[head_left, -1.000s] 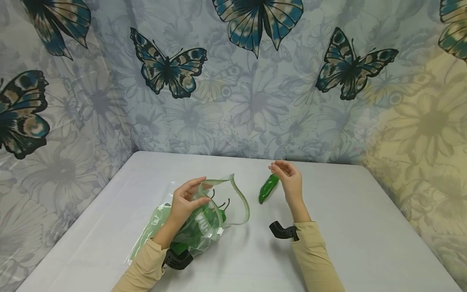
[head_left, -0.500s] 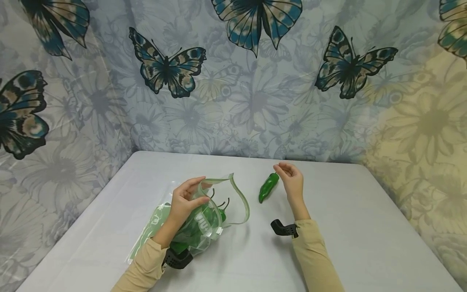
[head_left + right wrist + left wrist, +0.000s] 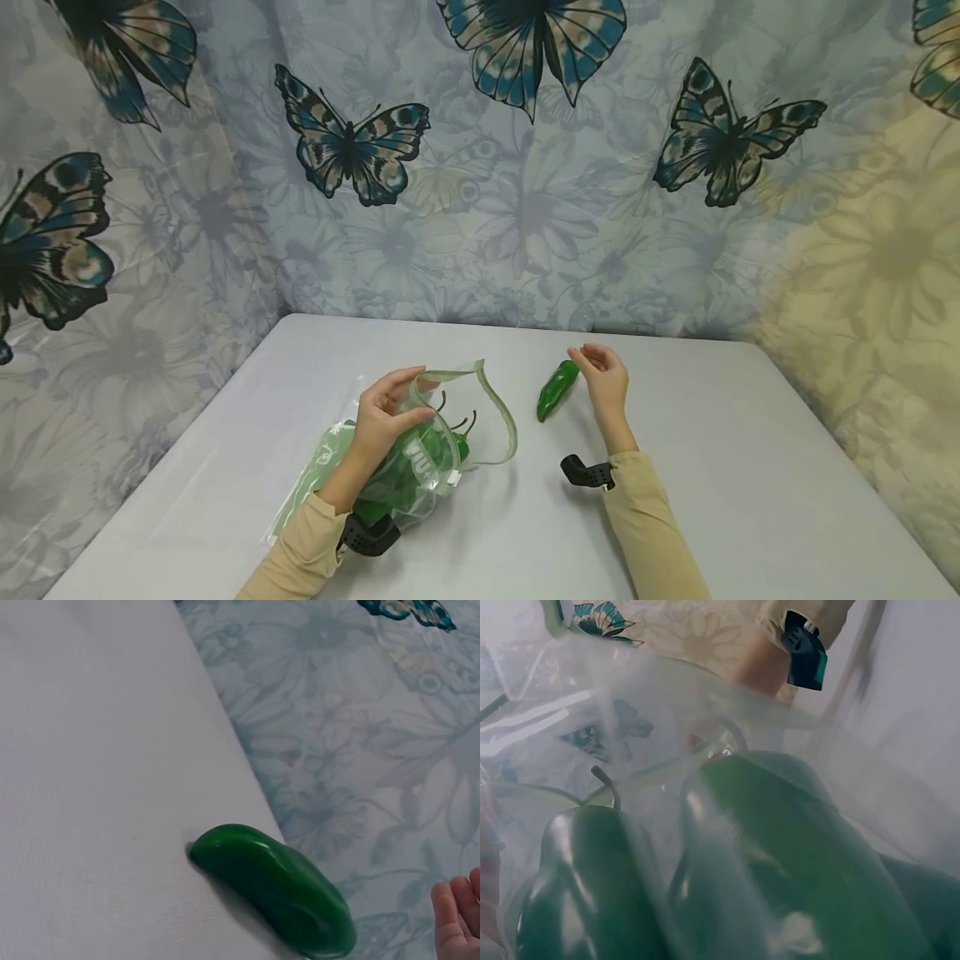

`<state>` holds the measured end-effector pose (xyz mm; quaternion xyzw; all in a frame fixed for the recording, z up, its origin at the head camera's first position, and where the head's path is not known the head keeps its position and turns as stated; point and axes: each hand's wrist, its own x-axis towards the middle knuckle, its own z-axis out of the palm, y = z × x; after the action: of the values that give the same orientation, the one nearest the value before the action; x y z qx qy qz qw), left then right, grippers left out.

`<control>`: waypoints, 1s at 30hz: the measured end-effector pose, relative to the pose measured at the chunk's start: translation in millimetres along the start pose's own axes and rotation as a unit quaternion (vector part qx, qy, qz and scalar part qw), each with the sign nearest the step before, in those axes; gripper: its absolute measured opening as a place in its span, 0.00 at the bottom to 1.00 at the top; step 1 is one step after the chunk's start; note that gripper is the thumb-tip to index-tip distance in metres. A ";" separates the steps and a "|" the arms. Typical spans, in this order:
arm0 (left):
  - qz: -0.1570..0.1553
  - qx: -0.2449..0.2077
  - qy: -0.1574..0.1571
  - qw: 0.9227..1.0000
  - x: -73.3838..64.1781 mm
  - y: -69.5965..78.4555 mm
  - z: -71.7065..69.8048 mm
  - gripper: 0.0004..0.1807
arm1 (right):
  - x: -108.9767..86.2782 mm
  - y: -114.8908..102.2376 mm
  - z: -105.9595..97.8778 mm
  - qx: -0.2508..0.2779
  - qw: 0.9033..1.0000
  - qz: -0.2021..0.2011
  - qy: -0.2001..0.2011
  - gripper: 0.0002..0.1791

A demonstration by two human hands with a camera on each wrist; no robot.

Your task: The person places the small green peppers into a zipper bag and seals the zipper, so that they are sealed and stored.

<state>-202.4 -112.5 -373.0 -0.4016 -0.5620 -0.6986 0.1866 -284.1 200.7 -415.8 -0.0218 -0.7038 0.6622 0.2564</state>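
Note:
In the head view my left hand point(image 3: 384, 419) grips the rim of a clear zip bag point(image 3: 420, 475), fingers behind the film and thumb in front. Its mouth, edged by a green zip strip, gapes to the right. Inside are several green peppers point(image 3: 780, 847), glossy and with dark curved stems. My right hand point(image 3: 606, 385) is at the upper end of one loose green pepper point(image 3: 557, 390), thumb and index finger pinching at its stem, which is hidden. This pepper slants low over the table, its tip down. In the right wrist view only some fingertips show, right of the pepper.
The white table point(image 3: 720, 467) runs back to a butterfly-patterned cloth wall point(image 3: 525, 225). A flat green-printed part of the bag point(image 3: 322, 458) lies under the left forearm. Black wrist cameras point(image 3: 587, 472) are strapped at both wrists.
My right hand has drawn slightly right and toward me at the pepper's stem end. The loose pepper and the left hand with the bag stay about where they were.

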 end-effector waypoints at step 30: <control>-0.007 0.017 0.002 1.000 0.7 0.0 -4.9 0.24 | -0.1 27.5 0.9 -0.110 0.993 0.042 -0.033 0.29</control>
<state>-204.6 -117.0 -372.7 -0.3929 -0.5761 -0.6911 0.1901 -292.8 203.2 -441.7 -0.0576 -0.7787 0.5914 0.2014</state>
